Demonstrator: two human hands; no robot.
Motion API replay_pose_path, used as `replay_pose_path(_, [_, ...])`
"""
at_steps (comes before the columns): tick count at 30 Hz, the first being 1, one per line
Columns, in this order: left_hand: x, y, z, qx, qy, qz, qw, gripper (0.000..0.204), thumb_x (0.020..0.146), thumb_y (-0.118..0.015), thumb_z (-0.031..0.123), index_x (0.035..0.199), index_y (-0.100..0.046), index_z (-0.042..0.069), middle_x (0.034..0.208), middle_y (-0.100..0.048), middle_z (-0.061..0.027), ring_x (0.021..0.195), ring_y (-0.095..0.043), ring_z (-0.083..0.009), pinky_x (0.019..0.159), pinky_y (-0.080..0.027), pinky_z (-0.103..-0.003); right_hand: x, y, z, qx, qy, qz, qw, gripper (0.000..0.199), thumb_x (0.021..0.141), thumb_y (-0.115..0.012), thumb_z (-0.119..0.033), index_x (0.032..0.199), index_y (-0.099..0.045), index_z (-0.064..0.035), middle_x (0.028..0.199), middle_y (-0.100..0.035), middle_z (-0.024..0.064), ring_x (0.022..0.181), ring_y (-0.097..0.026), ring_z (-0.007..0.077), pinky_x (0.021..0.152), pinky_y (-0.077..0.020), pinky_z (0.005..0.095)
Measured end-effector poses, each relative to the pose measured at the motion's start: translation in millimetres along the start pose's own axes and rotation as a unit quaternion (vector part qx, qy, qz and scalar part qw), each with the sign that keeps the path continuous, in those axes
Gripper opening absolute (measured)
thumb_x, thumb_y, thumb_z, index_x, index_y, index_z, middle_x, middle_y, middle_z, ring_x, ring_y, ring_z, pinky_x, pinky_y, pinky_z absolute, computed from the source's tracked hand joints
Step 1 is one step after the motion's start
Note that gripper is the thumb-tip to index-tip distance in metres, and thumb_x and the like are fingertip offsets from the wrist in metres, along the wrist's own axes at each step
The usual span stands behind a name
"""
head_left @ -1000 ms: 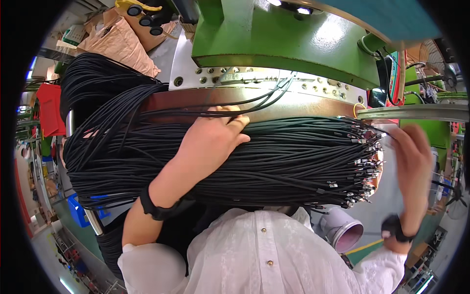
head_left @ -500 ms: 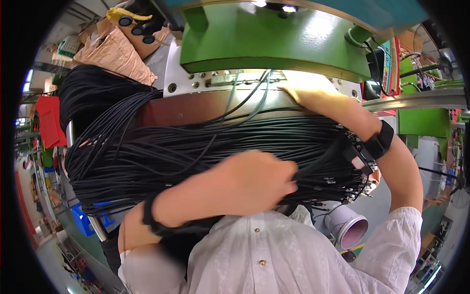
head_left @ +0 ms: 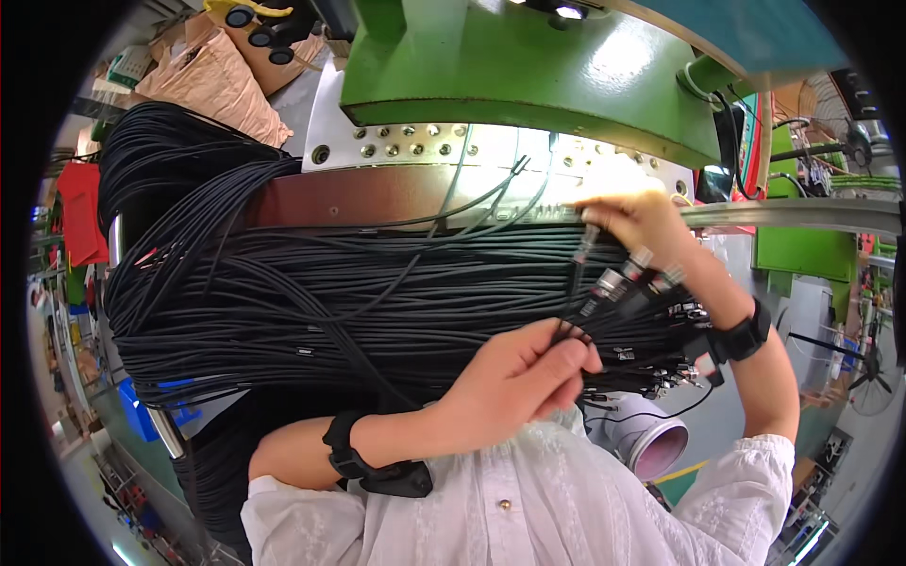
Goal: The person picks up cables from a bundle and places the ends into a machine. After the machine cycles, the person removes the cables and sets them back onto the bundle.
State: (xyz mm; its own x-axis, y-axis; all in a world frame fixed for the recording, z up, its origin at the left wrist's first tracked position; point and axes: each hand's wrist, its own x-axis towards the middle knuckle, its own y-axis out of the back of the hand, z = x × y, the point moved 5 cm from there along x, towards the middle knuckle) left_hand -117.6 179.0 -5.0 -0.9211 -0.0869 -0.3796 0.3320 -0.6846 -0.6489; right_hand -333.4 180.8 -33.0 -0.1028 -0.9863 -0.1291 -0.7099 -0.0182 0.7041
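My left hand (head_left: pixel 528 377) is closed around a few black cables, whose metal connector ends (head_left: pixel 609 283) fan out upward from the fingers. Above them, my right hand (head_left: pixel 646 222) pinches one cable end (head_left: pixel 585 243) between thumb and fingers; motion blurs it slightly. Beneath both hands stretches a thick heap of black cables (head_left: pixel 377 269), with many metal ends gathered on its right side. Separate cable tips (head_left: pixel 519 168) stick up over the front edge of the metal machine bed (head_left: pixel 415 141), left of my right hand.
A green machine head (head_left: pixel 528 80) overhangs the brightly lit bed. A metal rail (head_left: pixel 793 216) runs off to the right. Below the heap's right end stands a pale round bin (head_left: pixel 651 439). Brown paper sacks (head_left: pixel 212 80), a red bin (head_left: pixel 83 212) and a blue crate (head_left: pixel 142 410) are at the left.
My right hand has drawn back from under the machine head to a cable end. The left hand has moved slightly right, and the connectors it holds now show. My view has shifted slightly.
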Motion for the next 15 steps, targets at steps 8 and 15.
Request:
replay_pose_path(8, [11, 23, 3, 0.045, -0.04, 0.131, 0.99, 0.027, 0.104, -0.047, 0.026, 0.112, -0.061, 0.004, 0.063, -0.046, 0.0039, 0.054, -0.034, -0.0026, 0.049, -0.026, -0.02, -33, -10, -59, 0.41, -0.121, 0.139, 0.893, 0.032, 0.098, -0.056, -0.022, 0.12, -0.065, 0.0005, 0.1, -0.067, 0.0062, 0.094, -0.058, 0.009, 0.082, -0.047, 0.0254])
replay_pose_path(15, [3, 33, 4, 0.075, -0.13, 0.151, 0.977, 0.031, 0.104, -0.047, 0.028, 0.116, -0.059, 0.003, 0.064, -0.045, 0.0042, 0.055, -0.035, -0.0026, 0.05, -0.027, -0.019, -16, -54, -84, 0.549, -0.141, 0.084, 0.819, 0.035, 0.099, -0.057, -0.033, 0.094, -0.067, -0.0002, 0.097, -0.071, 0.0152, 0.085, -0.069, 0.018, 0.061, -0.0474, 0.0202])
